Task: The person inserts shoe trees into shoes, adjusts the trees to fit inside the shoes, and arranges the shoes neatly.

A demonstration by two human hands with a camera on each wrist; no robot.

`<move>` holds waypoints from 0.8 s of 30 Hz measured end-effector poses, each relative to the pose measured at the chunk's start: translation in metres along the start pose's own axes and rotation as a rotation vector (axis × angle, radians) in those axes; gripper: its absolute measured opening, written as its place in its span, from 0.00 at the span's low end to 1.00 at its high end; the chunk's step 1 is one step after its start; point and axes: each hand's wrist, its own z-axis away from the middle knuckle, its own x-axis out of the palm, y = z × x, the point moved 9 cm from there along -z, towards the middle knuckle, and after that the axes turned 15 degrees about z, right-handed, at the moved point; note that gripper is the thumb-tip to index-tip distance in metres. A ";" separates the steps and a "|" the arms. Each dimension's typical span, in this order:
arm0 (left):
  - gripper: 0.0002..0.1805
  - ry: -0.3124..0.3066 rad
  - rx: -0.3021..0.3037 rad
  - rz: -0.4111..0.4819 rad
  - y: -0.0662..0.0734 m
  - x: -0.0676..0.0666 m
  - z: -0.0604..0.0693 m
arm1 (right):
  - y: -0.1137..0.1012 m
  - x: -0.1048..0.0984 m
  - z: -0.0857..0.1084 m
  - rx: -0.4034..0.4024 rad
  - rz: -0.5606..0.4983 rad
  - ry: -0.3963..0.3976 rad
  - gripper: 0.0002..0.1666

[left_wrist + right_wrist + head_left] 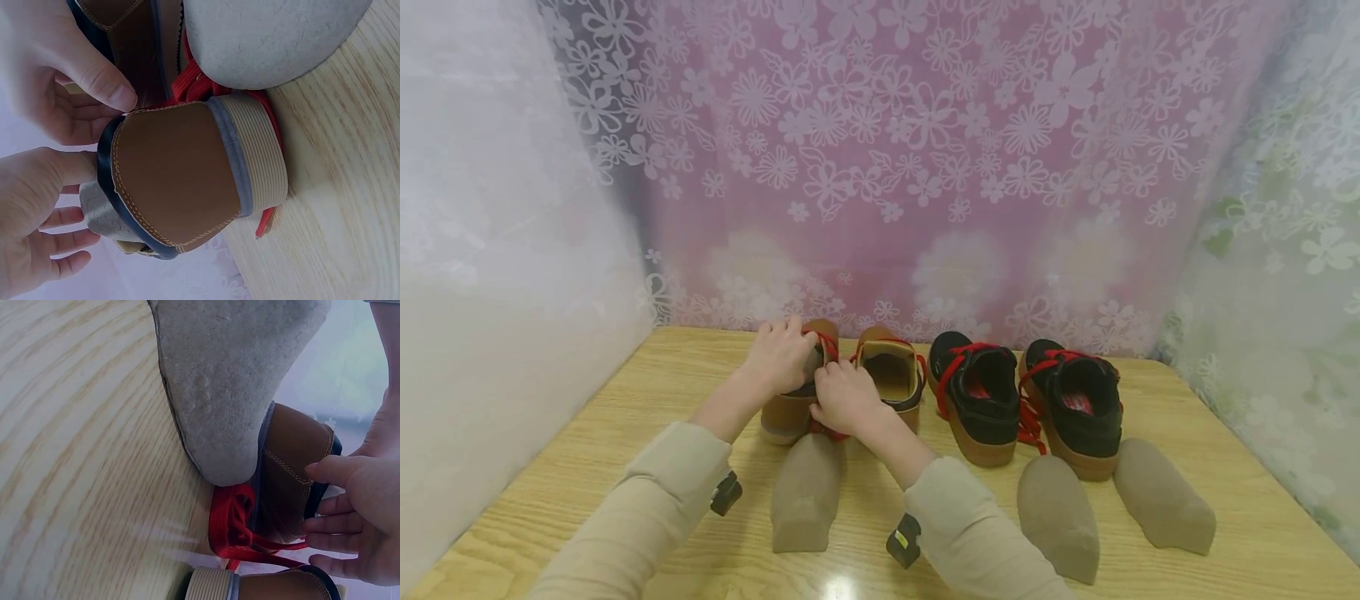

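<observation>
A brown shoe with red laces (pixel 786 417) stands at the left of the row, its heel toward the camera. My left hand (pixel 778 354) is at its opening; in the left wrist view that hand (pixel 37 219) has its fingers spread beside a grey insert (pixel 106 212) inside the brown shoe (pixel 175 169). My right hand (pixel 847 398) touches the shoe's right side; in the right wrist view its fingers lie loosely extended at the collar, the hand (pixel 369 512) beside the brown leather (pixel 287 462). The left fingertips are partly hidden in the head view.
Another brown shoe (pixel 904 408) stands just right of my right hand. Two black shoes (pixel 988 429) (pixel 1086 437) with red laces stand farther right. Grey inserts (pixel 807 496) (pixel 1058 517) (pixel 1163 500) lie in front on the wooden table (pixel 970 533). A pink flowered curtain (pixel 910 167) hangs behind.
</observation>
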 end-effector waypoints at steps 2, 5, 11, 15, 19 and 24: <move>0.22 0.005 -0.001 0.000 0.000 0.000 0.000 | 0.000 0.000 0.000 0.000 0.003 -0.004 0.22; 0.24 0.013 -0.003 -0.001 0.000 0.001 0.000 | -0.001 0.001 0.000 -0.001 0.004 -0.009 0.22; 0.23 0.027 -0.001 -0.001 0.000 0.001 -0.001 | 0.000 0.000 0.000 0.000 -0.001 -0.014 0.22; 0.20 0.027 -0.001 -0.005 0.001 0.001 -0.003 | 0.000 0.000 0.000 0.000 -0.004 -0.011 0.22; 0.20 0.029 -0.003 -0.010 0.001 0.002 -0.004 | 0.000 0.000 0.000 0.000 0.003 -0.008 0.21; 0.21 0.038 -0.004 -0.002 -0.002 0.005 -0.002 | -0.001 -0.001 0.001 -0.002 0.015 0.008 0.19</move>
